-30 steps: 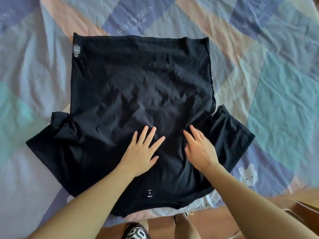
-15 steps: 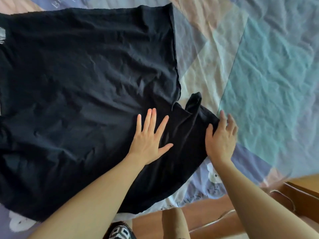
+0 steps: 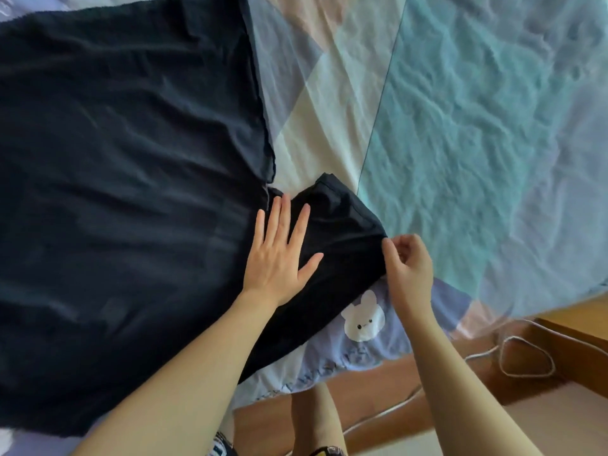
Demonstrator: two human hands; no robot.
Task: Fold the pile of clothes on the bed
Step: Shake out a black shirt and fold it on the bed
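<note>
2 hands on the black T-shirt [image 3: 125, 179], spread flat on the bed [image 3: 460, 120]: the left hand [image 3: 279, 255] presses it down, fingers splayed, while the right hand [image 3: 408, 261] pinches the sleeve [image 3: 342, 218] hem. Looks like the sleeve fold; next, that sleeve needs carrying inward over the body.

A bed [image 3: 460, 126] covered in a wrinkled pastel patchwork sheet with a white bunny print [image 3: 363, 319]. A black shirt [image 3: 131, 192] lies spread flat across its left side.
</note>
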